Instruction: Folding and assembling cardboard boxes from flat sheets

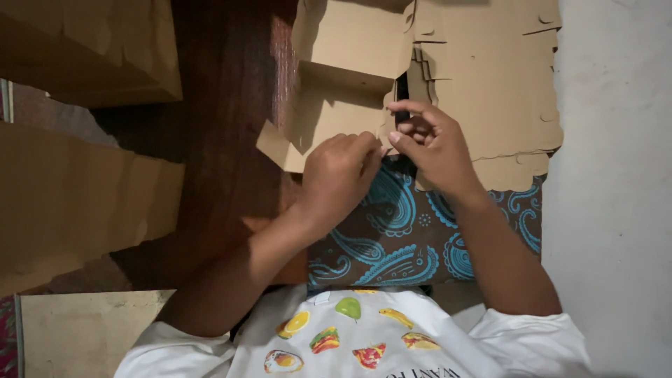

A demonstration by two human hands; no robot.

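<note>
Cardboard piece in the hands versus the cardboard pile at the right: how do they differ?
The cardboard piece is folded, with panels standing up; the pile of sheets lies flat. The left hand and right hand hold the piece at its near edge; the pile is untouched. The piece sits over the dark wood, the pile beside the pale wall. Both are plain brown with die-cut edges.

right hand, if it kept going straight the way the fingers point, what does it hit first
The right hand has its fingers curled toward the left hand at the edge of the half-folded cardboard box. Going straight on, it would likely meet the left hand's fingertips first, already almost touching; depth is unclear.
</note>
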